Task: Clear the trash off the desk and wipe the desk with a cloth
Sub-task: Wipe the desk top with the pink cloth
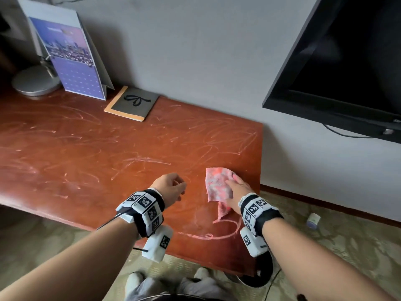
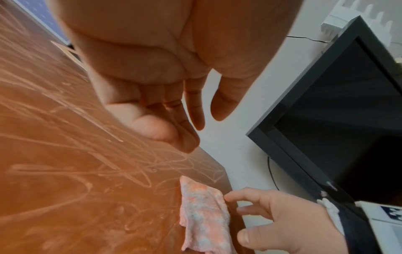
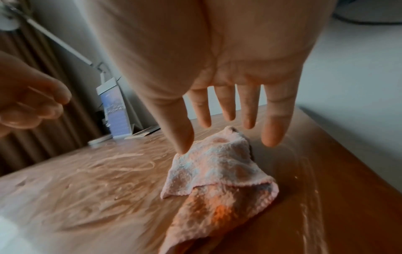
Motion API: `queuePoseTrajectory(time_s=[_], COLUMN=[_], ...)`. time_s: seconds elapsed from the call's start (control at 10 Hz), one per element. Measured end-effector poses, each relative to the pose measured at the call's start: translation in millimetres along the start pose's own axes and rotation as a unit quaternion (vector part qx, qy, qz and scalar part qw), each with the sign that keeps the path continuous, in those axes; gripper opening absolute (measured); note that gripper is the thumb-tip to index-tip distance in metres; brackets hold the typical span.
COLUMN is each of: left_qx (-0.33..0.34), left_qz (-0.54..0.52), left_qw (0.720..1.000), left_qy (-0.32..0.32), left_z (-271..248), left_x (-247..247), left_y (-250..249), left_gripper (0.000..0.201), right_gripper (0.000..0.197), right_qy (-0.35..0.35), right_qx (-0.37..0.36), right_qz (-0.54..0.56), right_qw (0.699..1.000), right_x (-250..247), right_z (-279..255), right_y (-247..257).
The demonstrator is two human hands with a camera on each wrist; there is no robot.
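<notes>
A crumpled pink cloth (image 1: 217,183) (image 2: 202,216) (image 3: 217,171) lies near the right end of the reddish wooden desk (image 1: 86,153), which is streaked with pale smear marks. My right hand (image 1: 237,187) (image 3: 228,120) is spread flat just over the cloth, fingers straight; the thumb tip touches the cloth's left edge in the right wrist view. My left hand (image 1: 173,187) (image 2: 174,120) hovers above the desk to the left of the cloth, fingers loosely curled, holding nothing.
At the desk's back left stand a lamp base (image 1: 34,81) and a purple desk calendar (image 1: 71,59), with a grey notebook (image 1: 132,103) beside them. A black TV (image 1: 347,61) hangs on the wall at the right. A small container (image 1: 313,220) lies on the carpet.
</notes>
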State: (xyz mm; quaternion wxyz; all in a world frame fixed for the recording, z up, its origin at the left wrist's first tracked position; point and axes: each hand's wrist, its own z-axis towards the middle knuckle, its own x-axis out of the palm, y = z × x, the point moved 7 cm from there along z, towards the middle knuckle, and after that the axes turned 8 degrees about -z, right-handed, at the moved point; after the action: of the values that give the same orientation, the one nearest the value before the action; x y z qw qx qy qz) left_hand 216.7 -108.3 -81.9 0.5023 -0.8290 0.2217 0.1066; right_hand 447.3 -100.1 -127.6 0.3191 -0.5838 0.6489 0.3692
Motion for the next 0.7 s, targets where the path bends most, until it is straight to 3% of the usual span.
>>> queuePoseTrajectory(time_s=[0.1,0.2,0.4,0.5,0.7], left_qx=[-0.026,-0.051,-0.077,-0.064,-0.006], left_qz=[-0.007,-0.017,-0.012,-0.007,0.005], left_qw=[0.999,0.996,0.994,0.996,1.000], left_qy=[-0.035,-0.065,-0.078,-0.067,-0.023], left_z=[-6.6,-17.1,-31.2,-30.7,-34.8], left_x=[-6.6,-11.2,-9.3,-6.8,-3.1], left_y=[11.1,23.3,37.8,31.5,17.4], left_gripper=[0.013,0.015,0.014,0.012,0.012], right_gripper=[0.069,0.078,0.068,0.061,0.071], right_qy=[0.003,0.035,0.059,0.036,0.027], right_qx=[-0.055,-0.114,-0.100,-0.078,-0.033], right_qz=[-0.047,-0.169,-0.212,-0.128,-0.119], right_qw=[0.997,0.978,0.970,0.988,0.992], right_x=[-1.2,8.3,28.8,30.8,69.0], right_z=[24.5,50.4,63.3,48.9,-6.4], right_y=[5.9,14.1,14.0,10.6,-3.4])
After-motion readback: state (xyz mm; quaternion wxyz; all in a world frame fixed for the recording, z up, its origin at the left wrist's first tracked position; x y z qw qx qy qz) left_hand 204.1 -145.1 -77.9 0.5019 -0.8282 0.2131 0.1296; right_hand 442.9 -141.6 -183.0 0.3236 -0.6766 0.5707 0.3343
